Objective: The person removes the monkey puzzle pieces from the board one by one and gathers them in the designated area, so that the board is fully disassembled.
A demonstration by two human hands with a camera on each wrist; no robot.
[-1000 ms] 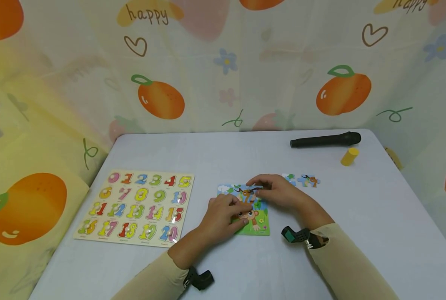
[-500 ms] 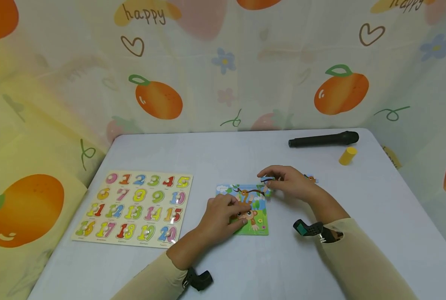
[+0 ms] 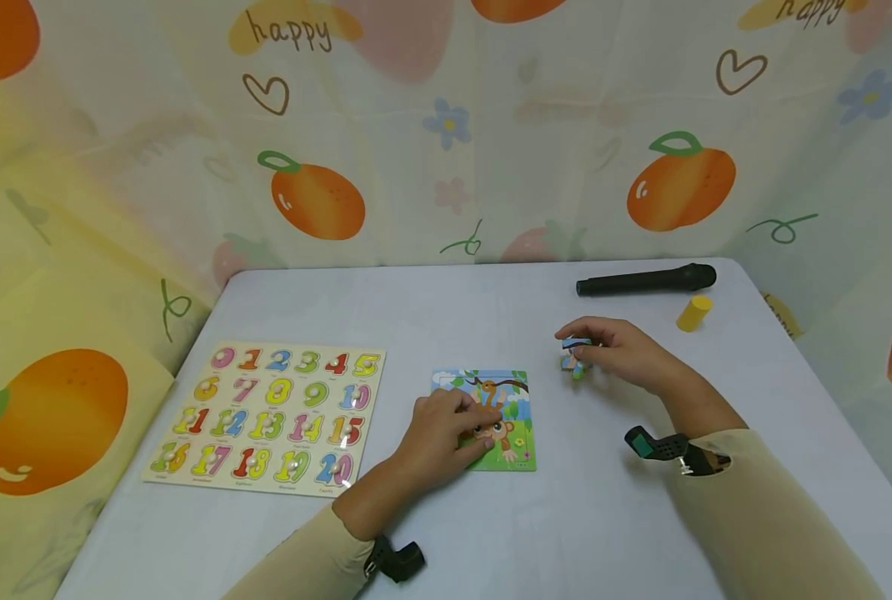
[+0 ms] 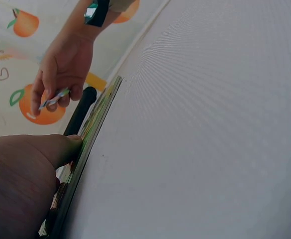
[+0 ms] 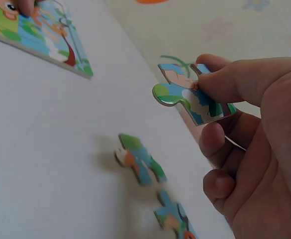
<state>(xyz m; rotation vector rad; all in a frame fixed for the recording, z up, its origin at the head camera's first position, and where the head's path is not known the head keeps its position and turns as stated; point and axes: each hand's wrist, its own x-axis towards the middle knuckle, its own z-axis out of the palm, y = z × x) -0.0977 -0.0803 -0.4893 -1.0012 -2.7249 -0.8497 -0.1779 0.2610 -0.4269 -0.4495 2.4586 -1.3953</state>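
My left hand (image 3: 449, 429) rests on a small monkey jigsaw puzzle (image 3: 521, 433) in the middle of the table, its fingers lying over the picture. The left wrist view shows its thumb (image 4: 65, 149) pressing near the puzzle's edge. Off to the right of the puzzle, my right hand (image 3: 618, 354) pinches a jigsaw piece (image 5: 195, 94) between thumb and fingers, held above the table with its printed side showing. Below it in the right wrist view lie two loose jigsaw pieces, one with green and orange (image 5: 138, 159) and one partly cut off (image 5: 175, 219).
A number puzzle board (image 3: 266, 417) with knobbed digits lies at the left. Toward the back right are a black microphone (image 3: 644, 280) and a yellow cylinder (image 3: 694, 313). A fruit-printed curtain (image 3: 446, 167) hangs behind the table.
My right hand has moved from the puzzle's upper right corner to the right, carrying a jigsaw piece over the loose ones. The left hand stays in place on the puzzle.
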